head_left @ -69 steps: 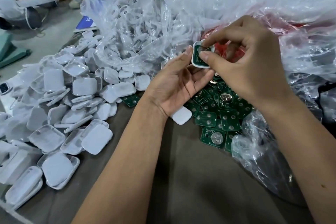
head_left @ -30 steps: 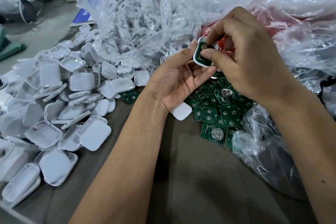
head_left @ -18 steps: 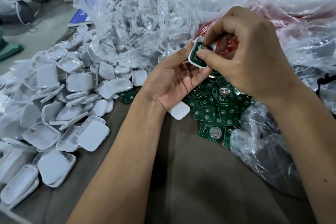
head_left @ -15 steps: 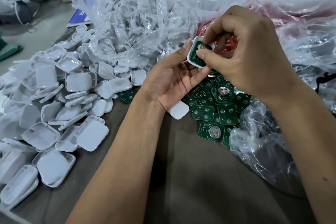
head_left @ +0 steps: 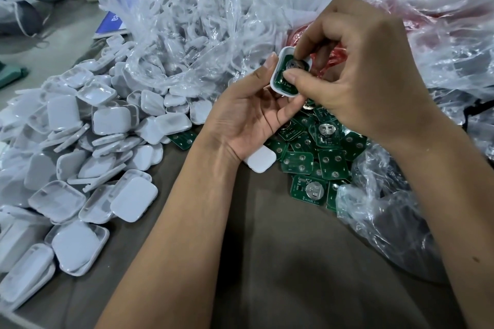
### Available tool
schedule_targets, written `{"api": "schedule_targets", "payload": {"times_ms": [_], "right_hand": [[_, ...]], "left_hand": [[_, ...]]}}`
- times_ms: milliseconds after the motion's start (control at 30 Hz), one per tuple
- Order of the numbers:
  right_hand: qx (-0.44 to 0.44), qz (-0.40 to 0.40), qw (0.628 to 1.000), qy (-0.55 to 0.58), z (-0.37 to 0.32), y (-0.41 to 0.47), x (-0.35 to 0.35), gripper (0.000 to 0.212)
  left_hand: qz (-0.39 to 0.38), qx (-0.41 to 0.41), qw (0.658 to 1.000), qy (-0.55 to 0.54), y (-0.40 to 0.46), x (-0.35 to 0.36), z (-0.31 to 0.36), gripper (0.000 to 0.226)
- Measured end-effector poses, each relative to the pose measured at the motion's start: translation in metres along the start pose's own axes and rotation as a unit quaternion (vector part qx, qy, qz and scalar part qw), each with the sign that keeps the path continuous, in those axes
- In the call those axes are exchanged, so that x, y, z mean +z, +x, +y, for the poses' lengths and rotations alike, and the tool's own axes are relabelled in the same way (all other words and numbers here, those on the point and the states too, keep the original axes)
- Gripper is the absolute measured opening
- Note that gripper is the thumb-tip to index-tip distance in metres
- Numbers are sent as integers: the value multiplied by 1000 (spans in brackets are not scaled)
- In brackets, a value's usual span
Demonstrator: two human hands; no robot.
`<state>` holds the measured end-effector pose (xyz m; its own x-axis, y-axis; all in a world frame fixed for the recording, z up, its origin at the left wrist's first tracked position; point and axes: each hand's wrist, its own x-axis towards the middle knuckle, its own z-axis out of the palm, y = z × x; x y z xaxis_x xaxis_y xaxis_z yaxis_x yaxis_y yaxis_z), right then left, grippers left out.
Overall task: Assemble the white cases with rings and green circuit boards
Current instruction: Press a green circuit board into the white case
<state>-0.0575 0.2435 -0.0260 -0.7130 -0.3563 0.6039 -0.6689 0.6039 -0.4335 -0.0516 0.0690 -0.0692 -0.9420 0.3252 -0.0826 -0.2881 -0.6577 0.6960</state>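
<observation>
Case (head_left: 278, 80) unmoved, between both hands

cases (head_left: 80, 147) left; circuit boards (head_left: 318, 160) right

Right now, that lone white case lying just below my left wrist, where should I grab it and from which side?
Take the white case by its two long edges, coming down from above. It lies flat, smooth side up, so nothing on top gives a grip. Its near edges are free; green circuit boards crowd its right side, and the left hand hovers over its far end.
</observation>
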Motion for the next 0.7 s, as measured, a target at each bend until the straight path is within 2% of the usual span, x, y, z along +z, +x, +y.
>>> {"api": "schedule_targets", "payload": {"times_ms": [433,700], "right_hand": [[4,-15,1000,9,2,-1,-2,21],[17,-14,999,27,2,-1,-4,21]], "left_hand": [[-9,9,999,29,0,1,-1,38],[-22,9,1000,-15,1,1,-1,37]]}}
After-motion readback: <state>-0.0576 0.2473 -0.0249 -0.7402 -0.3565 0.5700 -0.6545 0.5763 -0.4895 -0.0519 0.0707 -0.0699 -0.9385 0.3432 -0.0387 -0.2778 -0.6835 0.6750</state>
